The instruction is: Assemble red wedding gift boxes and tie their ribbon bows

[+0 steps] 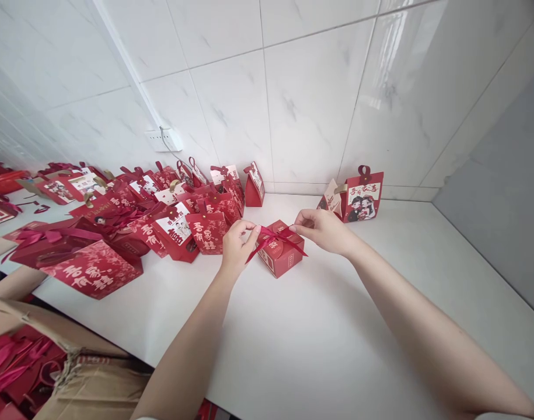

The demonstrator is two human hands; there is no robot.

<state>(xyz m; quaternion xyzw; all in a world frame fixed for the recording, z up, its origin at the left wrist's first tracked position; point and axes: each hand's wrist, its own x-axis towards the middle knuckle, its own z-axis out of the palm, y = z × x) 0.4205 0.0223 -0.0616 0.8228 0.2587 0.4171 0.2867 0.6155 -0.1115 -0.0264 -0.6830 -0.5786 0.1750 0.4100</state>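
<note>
On the white table stands a small red gift box (288, 260) with printed sides. A dark red ribbon (273, 233) is tied in a bow on its top. My left hand (239, 242) pinches the bow's left side between thumb and fingers. At the other side, my right hand (320, 228) has its thumb and fingertips closed on the ribbon's right loop. Both hands are beside the box's upper edges, and the ribbon tails hang down past them.
Many red gift boxes (208, 232) crowd the table's left side. Two more boxes (363, 195) stand against the tiled wall at right. A cardboard carton (96, 385) with red boxes and ribbons is at lower left. Another person's forearm (24, 283) reaches in from the left.
</note>
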